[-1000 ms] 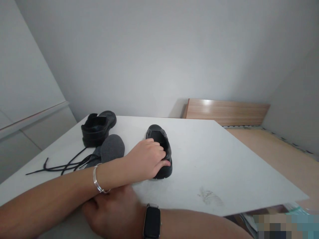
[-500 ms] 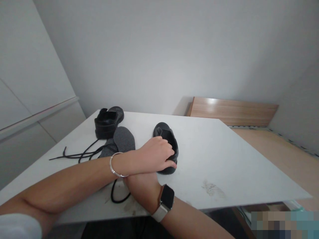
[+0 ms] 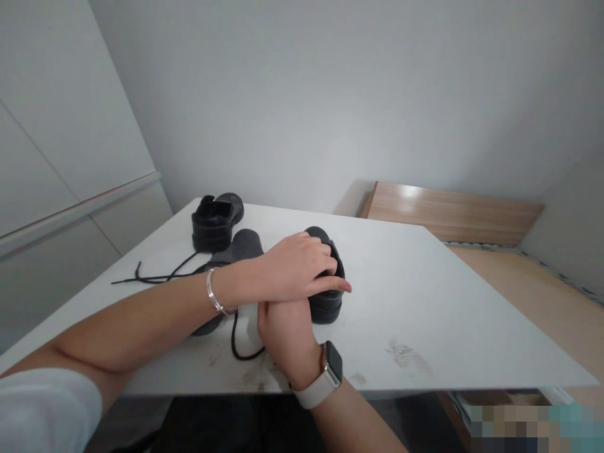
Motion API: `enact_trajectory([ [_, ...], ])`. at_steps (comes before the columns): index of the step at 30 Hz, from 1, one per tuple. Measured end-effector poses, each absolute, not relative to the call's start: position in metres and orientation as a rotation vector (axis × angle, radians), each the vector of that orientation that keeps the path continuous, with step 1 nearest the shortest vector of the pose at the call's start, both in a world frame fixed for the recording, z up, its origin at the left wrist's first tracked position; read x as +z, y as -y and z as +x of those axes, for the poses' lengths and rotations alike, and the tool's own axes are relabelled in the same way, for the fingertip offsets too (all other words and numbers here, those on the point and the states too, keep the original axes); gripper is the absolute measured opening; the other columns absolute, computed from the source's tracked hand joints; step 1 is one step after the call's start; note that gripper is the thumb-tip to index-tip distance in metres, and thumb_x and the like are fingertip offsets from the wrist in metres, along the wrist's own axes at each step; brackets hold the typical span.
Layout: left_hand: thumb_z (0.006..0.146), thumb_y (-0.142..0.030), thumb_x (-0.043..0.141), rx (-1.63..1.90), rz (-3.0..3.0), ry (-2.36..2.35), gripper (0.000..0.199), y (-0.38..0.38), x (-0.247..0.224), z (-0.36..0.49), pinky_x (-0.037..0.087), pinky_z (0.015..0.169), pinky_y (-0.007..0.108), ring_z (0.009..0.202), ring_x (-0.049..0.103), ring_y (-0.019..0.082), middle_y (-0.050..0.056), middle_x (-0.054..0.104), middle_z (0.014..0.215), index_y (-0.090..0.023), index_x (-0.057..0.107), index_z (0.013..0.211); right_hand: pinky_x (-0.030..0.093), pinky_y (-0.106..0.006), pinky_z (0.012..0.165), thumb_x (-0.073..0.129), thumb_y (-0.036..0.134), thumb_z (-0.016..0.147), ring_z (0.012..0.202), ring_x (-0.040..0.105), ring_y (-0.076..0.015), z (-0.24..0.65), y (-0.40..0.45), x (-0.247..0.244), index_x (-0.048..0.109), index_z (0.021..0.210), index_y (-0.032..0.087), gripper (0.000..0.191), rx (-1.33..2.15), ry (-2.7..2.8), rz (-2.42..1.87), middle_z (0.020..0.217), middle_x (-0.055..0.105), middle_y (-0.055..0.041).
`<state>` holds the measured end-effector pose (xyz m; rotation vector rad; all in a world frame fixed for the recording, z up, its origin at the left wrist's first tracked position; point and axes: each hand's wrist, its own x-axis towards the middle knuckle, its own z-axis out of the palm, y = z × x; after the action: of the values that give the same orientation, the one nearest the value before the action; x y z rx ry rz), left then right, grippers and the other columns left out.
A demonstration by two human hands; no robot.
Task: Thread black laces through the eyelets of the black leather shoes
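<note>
My left hand (image 3: pixel 302 267), with a silver bangle at its wrist, is over a black shoe (image 3: pixel 326 309). Its thumb points out to the right, apart from the fingers, which bend down at the shoe's opening; their tips are hidden. Under that wrist crosses my right hand (image 3: pixel 289 333), wearing a watch (image 3: pixel 333 363). The right fingers are tucked behind the left hand, so anything in them is hidden. Grey insoles (image 3: pixel 247 244) lie partly covered by my left forearm. A black lace (image 3: pixel 241 358) curves beside my right hand. Farther back left stands another black shoe (image 3: pixel 212 233).
The white table (image 3: pixel 453 314) carries faint shoe prints (image 3: pixel 408 357) near its front edge. Loose lace ends (image 3: pixel 141 278) stretch leftward. Behind the table is a grey wall (image 3: pixel 302 100); a wooden board (image 3: pixel 453 211) stands at the back right.
Both my hands have moved forward and to the right, the left one farther over the shoe. My arms remain crossed. The view has shifted slightly; the shoes appear to stay in place.
</note>
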<state>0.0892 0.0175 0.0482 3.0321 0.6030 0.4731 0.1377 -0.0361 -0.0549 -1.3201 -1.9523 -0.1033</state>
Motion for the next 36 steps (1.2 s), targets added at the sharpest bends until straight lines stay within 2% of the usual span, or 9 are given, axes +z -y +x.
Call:
enact_trajectory([
  [6,0.103,-0.049,0.041,0.372,2.696,-0.22,0.045,-0.013,0.083,0.067,0.045,0.082,0.028,0.092,0.065,0.02,0.007,0.073,0.099,-0.018,0.073,0.099,0.058,-0.042,0.081,0.041,0.002,0.082,0.099,0.064,-0.0284,0.165,0.077,-0.019,0.064,0.112,0.011,0.039,-0.116,1.869,-1.125,0.103,0.066,-0.0164],
  [10,0.093,-0.046,0.063,0.198,2.509,-0.024,0.033,-0.014,0.098,0.054,0.047,0.081,0.025,0.094,0.065,0.019,0.006,0.072,0.111,-0.022,0.067,0.115,0.054,-0.035,0.088,0.044,0.001,0.087,0.102,0.059,-0.0193,0.189,0.1,0.002,0.061,0.115,0.018,0.037,-0.029,1.775,-0.963,0.104,0.056,-0.0087],
  [14,0.09,-0.031,0.069,0.14,2.51,-0.138,0.025,-0.019,0.096,0.048,0.044,0.069,0.022,0.078,0.064,0.015,0.002,0.072,0.093,-0.021,0.067,0.113,0.052,-0.027,0.079,0.05,-0.002,0.085,0.095,0.058,-0.0146,0.206,0.116,0.012,0.063,0.117,0.021,0.041,-0.224,1.657,-1.007,0.101,0.054,-0.0053],
  [18,0.092,-0.023,0.062,0.106,2.572,-0.297,0.011,-0.027,0.096,0.041,0.039,0.061,0.021,0.067,0.059,0.012,-0.001,0.068,0.075,-0.018,0.072,0.093,0.051,-0.027,0.068,0.057,0.0,0.085,0.088,0.058,-0.0159,0.222,0.12,0.003,0.067,0.113,0.022,0.037,-0.257,1.447,-1.108,0.1,0.055,-0.0055],
  [22,0.092,-0.023,0.06,0.189,2.594,-0.411,0.014,-0.034,0.102,0.034,0.04,0.064,0.02,0.072,0.06,0.012,-0.001,0.069,0.081,-0.018,0.072,0.096,0.051,-0.027,0.06,0.06,0.01,0.088,0.088,0.059,-0.0179,0.239,0.113,-0.013,0.061,0.117,0.022,0.031,-0.087,1.231,-1.147,0.108,0.056,-0.0079],
  [25,0.091,-0.024,0.06,0.228,2.601,-0.467,0.016,-0.036,0.105,0.032,0.042,0.069,0.021,0.078,0.063,0.014,0.0,0.071,0.087,-0.018,0.072,0.097,0.054,-0.04,0.079,0.058,0.018,0.091,0.099,0.059,-0.0237,0.249,0.111,-0.011,0.055,0.126,0.021,0.035,-0.216,1.36,-1.312,0.112,0.057,-0.0114],
  [30,0.09,-0.024,0.062,0.172,2.595,-0.378,0.014,-0.038,0.098,0.038,0.045,0.073,0.022,0.082,0.066,0.016,0.0,0.074,0.088,-0.02,0.074,0.096,0.031,-0.068,0.107,0.062,0.038,0.092,0.136,0.037,-0.0413,0.243,0.113,0.012,0.039,0.145,0.02,0.061,-0.603,1.773,-1.418,0.143,0.041,-0.0229],
  [33,0.09,-0.024,0.062,0.137,2.581,-0.296,0.013,-0.039,0.093,0.043,0.046,0.073,0.023,0.082,0.067,0.017,0.001,0.075,0.088,-0.02,0.073,0.096,0.041,-0.061,0.104,0.065,0.039,0.09,0.133,0.042,-0.0377,0.234,0.11,0.016,0.034,0.149,0.024,0.068,-0.496,2.08,-1.306,0.146,0.04,-0.0201],
  [36,0.091,-0.025,0.062,0.103,2.555,-0.268,0.014,-0.042,0.09,0.046,0.047,0.073,0.022,0.083,0.067,0.016,0.001,0.075,0.088,-0.02,0.073,0.096,0.053,-0.049,0.089,0.061,0.026,0.093,0.114,0.055,-0.0307,0.23,0.107,0.009,0.048,0.134,0.023,0.044,-0.393,2.172,-1.322,0.132,0.053,-0.0157],
])
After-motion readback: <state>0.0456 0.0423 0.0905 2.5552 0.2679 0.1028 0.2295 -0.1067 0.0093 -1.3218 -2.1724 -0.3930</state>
